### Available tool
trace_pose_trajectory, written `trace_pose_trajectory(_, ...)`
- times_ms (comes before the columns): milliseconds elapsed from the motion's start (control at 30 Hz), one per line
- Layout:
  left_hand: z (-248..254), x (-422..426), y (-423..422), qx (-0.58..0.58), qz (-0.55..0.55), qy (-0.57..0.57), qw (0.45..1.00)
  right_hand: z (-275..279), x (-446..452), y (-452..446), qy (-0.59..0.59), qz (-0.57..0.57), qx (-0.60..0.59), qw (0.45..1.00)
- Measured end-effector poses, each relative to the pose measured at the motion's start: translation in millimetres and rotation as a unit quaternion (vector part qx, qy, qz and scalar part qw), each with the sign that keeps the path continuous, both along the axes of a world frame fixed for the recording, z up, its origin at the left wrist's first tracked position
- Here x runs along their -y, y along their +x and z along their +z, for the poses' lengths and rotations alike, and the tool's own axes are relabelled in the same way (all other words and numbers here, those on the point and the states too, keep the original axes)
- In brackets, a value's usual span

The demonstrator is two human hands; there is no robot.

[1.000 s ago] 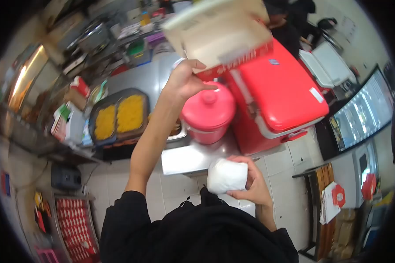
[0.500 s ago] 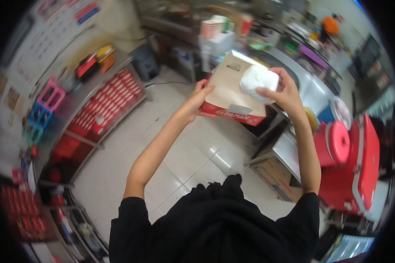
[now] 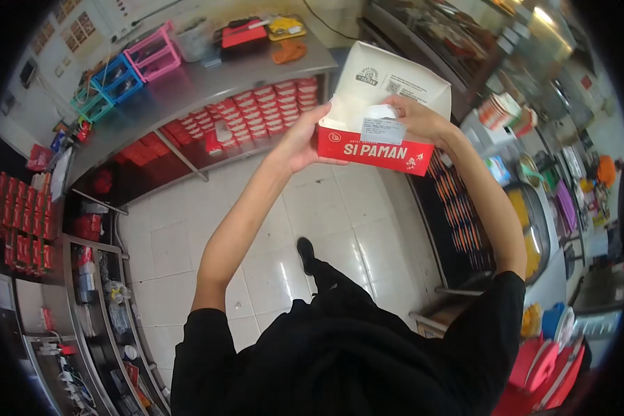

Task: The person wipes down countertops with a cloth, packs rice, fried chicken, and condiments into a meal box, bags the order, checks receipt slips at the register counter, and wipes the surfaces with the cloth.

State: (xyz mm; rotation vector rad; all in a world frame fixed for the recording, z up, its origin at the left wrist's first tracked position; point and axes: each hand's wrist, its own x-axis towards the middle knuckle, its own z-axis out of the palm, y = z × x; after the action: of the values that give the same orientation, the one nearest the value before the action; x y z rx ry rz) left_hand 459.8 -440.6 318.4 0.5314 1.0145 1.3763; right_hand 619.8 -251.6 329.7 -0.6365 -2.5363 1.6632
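A red and white cardboard box (image 3: pixel 395 156) marked "SI PAMAN" is held up in front of me with its lid standing open. My left hand (image 3: pixel 306 142) grips its left end, thumb at the side and fingers beneath. Inside the box, my right hand (image 3: pixel 421 119) is closed on the white wrapped bundle (image 3: pixel 381 111), of which only the top shows above the front wall. A printed label (image 3: pixel 383 130) is stuck over the front edge.
A steel counter (image 3: pixel 208 87) with coloured baskets (image 3: pixel 121 78) spans the upper left, red boxes stacked beneath. Shelves (image 3: pixel 83 298) stand at the left. A glass display case, yellow food trays and a red cooler (image 3: pixel 561 381) are at the right.
The view has swung from the cooler and food trays to the steel counter. My left hand has taken hold of the open box, and my right hand has lowered the white bundle into it.
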Motion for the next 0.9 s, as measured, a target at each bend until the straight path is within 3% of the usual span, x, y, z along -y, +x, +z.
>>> trace_pose_trajectory(233, 48, -5, -175, 0.01, 0.118, 0.006, 0.993, 67, -33, -219, -0.018, 0.197, 0.068, 0.978)
trace_pose_trajectory(333, 62, 13, -273, 0.002, 0.175, 0.033, 0.984, 94, -16, -342, 0.027, 0.269, 0.073, 0.96)
trace_pose_trajectory(467, 59, 29, -346, 0.01, 0.242, 0.053, 0.969, 96, -15, -438, 0.027, 0.326, 0.053, 0.944)
trace_pose_trajectory(567, 59, 39, -418, 0.027, 0.256, 0.048, 0.965, 129, 5, -495, 0.114, 0.25, 0.018, 0.961)
trace_pose_trajectory(667, 69, 46, -469, 0.035, 0.275, 0.047, 0.96, 140, 11, -525, 0.155, 0.187, -0.099, 0.965)
trace_pose_trajectory(767, 68, 43, -532, 0.021, 0.288, 0.067, 0.955, 149, 5, -547, 0.192, 0.193, -0.187, 0.944)
trace_pose_trajectory(900, 62, 32, -583, 0.03, 0.301, 0.079, 0.95, 137, -16, -557, 0.151, 0.162, -0.207, 0.953)
